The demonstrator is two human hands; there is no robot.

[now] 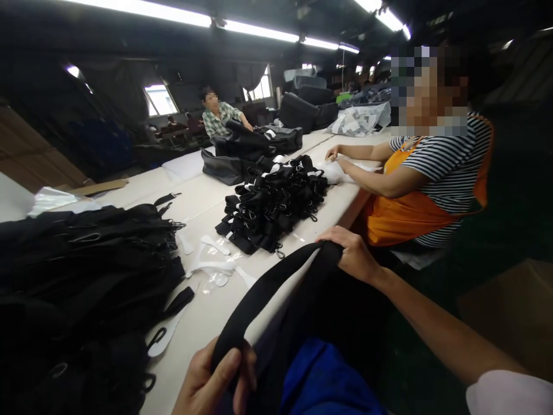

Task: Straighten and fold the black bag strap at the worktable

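A wide black fabric strap arcs between my two hands above the near table edge. My left hand grips its lower end, with the thumb on top and the fingers curled beneath. At the upper end, my right hand is closed on the same strap. A pale strip shows inside the arc; whether it is lining or tabletop I cannot tell. Left of my hands lies a large heap of black straps with metal hooks. Beyond the held strap is a pile of bundled black straps with white bits among them.
White cut-out pieces and clear plastic lie on the white table. Black bags stand further back near a person in a checked shirt. On the right, a co-worker in an orange apron handles white material.
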